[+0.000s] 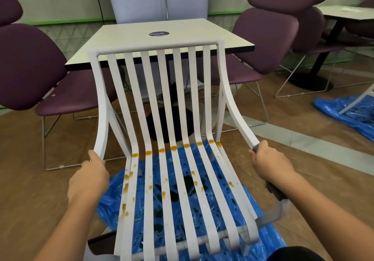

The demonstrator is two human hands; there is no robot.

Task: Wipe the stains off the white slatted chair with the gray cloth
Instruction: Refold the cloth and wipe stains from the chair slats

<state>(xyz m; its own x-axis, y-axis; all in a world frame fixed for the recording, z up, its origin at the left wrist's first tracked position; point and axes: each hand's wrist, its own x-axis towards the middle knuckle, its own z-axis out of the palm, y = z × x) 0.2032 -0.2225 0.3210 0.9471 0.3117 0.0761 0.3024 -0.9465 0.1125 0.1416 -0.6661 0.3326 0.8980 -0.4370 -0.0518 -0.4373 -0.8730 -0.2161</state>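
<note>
- Gripping the left armrest end, the left hand [91, 171] is steadying the white slatted chair [153, 47] on a blue plastic sheet [113, 206].
- The right hand [269, 163] is clasping the right armrest end together with the gray cloth [277, 210].
- Orange stains [174, 148] are dotting the seat slats; wiping is apparently not yet starting.
- The next move is calling for carrying the cloth onto the stains.

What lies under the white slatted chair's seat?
A crumpled blue plastic sheet shows between the slats, with dark patches on it. The slats hide parts of it, and the sheet covers the floor below.
</note>
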